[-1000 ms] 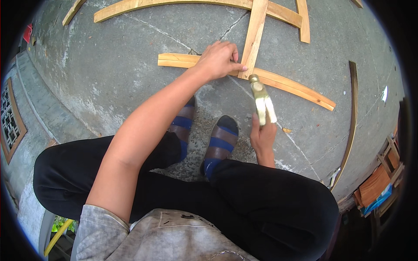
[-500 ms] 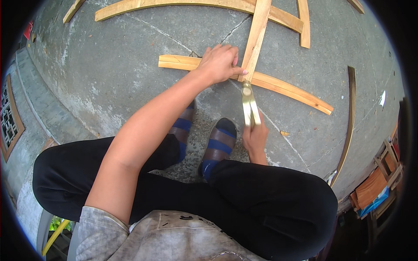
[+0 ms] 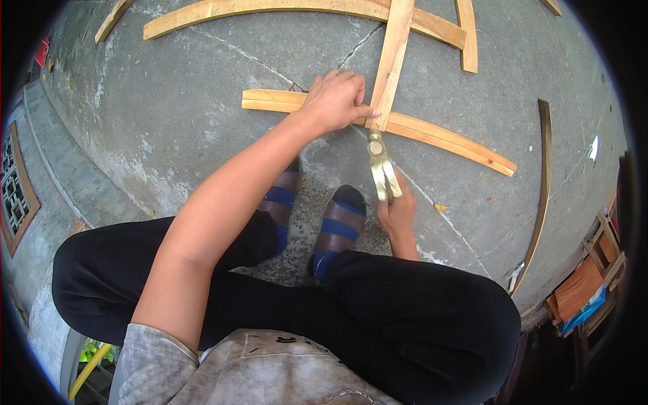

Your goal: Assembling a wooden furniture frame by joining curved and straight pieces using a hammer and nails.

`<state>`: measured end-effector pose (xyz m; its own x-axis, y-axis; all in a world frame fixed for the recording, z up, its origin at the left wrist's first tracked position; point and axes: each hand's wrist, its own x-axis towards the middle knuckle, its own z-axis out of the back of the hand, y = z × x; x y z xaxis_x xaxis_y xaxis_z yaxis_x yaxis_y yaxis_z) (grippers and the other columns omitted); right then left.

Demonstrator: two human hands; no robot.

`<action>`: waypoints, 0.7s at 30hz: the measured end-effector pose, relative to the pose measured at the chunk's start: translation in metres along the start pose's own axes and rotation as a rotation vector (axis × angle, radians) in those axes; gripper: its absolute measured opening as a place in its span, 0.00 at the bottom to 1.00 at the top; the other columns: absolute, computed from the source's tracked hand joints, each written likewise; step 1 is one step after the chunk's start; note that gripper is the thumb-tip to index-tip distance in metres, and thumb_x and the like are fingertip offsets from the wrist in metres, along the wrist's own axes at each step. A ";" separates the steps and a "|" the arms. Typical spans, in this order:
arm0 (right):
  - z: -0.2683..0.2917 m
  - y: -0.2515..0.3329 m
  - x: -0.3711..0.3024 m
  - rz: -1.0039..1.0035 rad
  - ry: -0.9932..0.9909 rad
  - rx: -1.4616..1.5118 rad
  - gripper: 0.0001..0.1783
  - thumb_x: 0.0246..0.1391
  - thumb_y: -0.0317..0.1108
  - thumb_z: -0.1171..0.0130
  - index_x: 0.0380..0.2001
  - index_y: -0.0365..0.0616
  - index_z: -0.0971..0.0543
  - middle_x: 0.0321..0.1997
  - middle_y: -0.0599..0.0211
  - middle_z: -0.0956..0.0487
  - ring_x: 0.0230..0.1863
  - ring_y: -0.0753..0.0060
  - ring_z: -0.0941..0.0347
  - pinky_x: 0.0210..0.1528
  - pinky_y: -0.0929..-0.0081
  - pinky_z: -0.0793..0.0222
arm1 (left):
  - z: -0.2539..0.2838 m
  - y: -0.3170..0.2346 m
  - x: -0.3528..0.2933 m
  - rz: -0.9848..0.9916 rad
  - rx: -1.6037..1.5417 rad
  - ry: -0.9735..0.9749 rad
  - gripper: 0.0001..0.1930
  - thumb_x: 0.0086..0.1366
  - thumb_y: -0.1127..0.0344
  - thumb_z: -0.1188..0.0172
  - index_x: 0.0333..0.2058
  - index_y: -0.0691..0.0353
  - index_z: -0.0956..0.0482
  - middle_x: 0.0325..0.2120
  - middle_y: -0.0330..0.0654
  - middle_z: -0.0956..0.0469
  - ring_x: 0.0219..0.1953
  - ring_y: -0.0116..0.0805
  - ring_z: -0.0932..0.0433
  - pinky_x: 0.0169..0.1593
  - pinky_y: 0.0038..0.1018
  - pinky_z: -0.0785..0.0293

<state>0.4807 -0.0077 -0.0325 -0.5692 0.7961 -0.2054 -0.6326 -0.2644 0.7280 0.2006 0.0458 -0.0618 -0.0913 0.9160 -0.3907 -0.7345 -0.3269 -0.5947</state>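
Observation:
A long wooden slat (image 3: 390,67) crosses over a shorter curved wooden strip (image 3: 445,140) on the concrete. My left hand (image 3: 335,101) is at this crossing, fingers curled and thumb pressed on the slat's near end. Whether a nail is under the thumb cannot be made out. Below that end, my right hand (image 3: 397,210) grips a brass-coloured claw hammer (image 3: 377,162). The hammer's head lies close to the slat's end and its claw points back towards me. Most of its handle is hidden.
Farther off, a long curved plank (image 3: 270,5) lies under the slat's far part, with a short board (image 3: 467,40) at its right end. A dark thin strip (image 3: 544,175) lies to the right. Stacked wood (image 3: 580,290) stands at lower right. My sandalled feet (image 3: 341,223) are close below the work.
The hammer head has dropped slightly towards me and tilted, leaving a little more of the slat's end visible. My left hand keeps its place on the slat.

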 end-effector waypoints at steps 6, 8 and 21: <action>-0.005 -0.006 -0.011 0.152 -0.136 0.099 0.23 0.59 0.31 0.36 0.57 0.39 0.24 0.41 0.48 0.16 0.38 0.43 0.16 0.39 0.57 0.22 | 0.001 0.000 0.000 -0.014 -0.003 -0.007 0.28 0.58 0.37 0.29 0.29 0.58 0.27 0.33 0.42 0.22 0.42 0.47 0.25 0.46 0.43 0.29; -0.008 -0.013 -0.011 0.058 -0.054 0.011 0.25 0.60 0.31 0.38 0.60 0.39 0.27 0.42 0.46 0.16 0.38 0.42 0.16 0.40 0.57 0.21 | 0.000 -0.002 0.000 -0.011 -0.009 -0.004 0.28 0.59 0.38 0.29 0.29 0.58 0.26 0.33 0.42 0.22 0.42 0.47 0.25 0.46 0.43 0.29; -0.005 0.008 0.001 -0.180 0.040 -0.098 0.24 0.58 0.29 0.36 0.58 0.45 0.26 0.40 0.46 0.16 0.36 0.40 0.17 0.35 0.54 0.22 | 0.004 -0.003 -0.002 -0.023 -0.009 -0.008 0.28 0.58 0.38 0.28 0.28 0.59 0.27 0.33 0.43 0.23 0.41 0.47 0.26 0.46 0.43 0.30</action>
<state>0.4722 -0.0118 -0.0303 -0.4618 0.8135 -0.3535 -0.7727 -0.1733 0.6106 0.2005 0.0455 -0.0565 -0.0798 0.9253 -0.3707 -0.7305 -0.3073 -0.6099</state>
